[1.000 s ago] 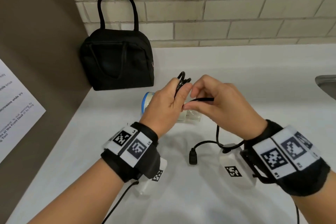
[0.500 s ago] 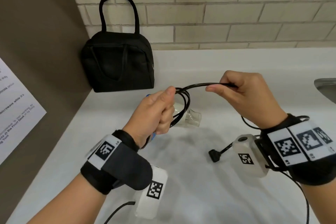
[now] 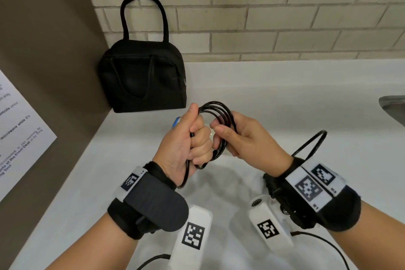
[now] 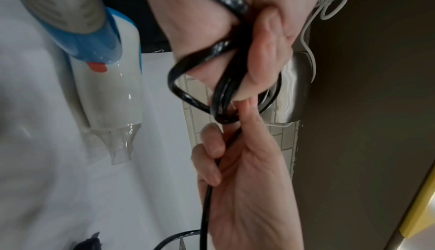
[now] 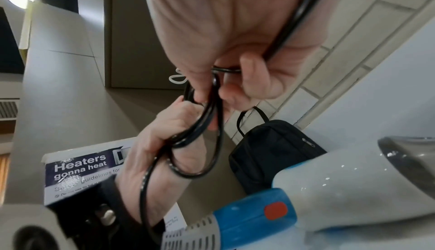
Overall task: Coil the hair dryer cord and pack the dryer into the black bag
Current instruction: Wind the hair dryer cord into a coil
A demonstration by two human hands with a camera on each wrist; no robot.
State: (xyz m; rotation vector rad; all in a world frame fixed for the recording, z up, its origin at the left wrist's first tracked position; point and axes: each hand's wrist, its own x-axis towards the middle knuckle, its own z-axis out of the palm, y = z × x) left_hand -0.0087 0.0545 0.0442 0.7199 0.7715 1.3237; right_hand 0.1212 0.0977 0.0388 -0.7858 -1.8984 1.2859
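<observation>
My left hand (image 3: pixel 192 136) grips a bundle of several loops of the black cord (image 3: pixel 221 112) above the white counter. My right hand (image 3: pixel 236 138) pinches the same coil on its right side, and a free length of cord (image 3: pixel 311 142) arcs off past the right wrist. The white and blue hair dryer (image 5: pixel 294 198) lies on the counter under both hands; the head view shows just a blue sliver of it (image 3: pixel 176 121). In the left wrist view the dryer (image 4: pixel 105 79) lies left of the coil (image 4: pixel 223 90). The black bag (image 3: pixel 142 76) stands upright at the back left, against the brick wall.
A dark side panel (image 3: pixel 43 50) with a printed notice (image 3: pixel 19 129) bounds the counter on the left. A metal sink rim (image 3: pixel 392 105) shows at the right edge. Brick wall (image 3: pixel 263 17) runs along the back of the white counter (image 3: pixel 285 85).
The right hand swung a stretched length of cord out to the right, then brought it back to the left hand, adding a loop. The plug end has left the counter.
</observation>
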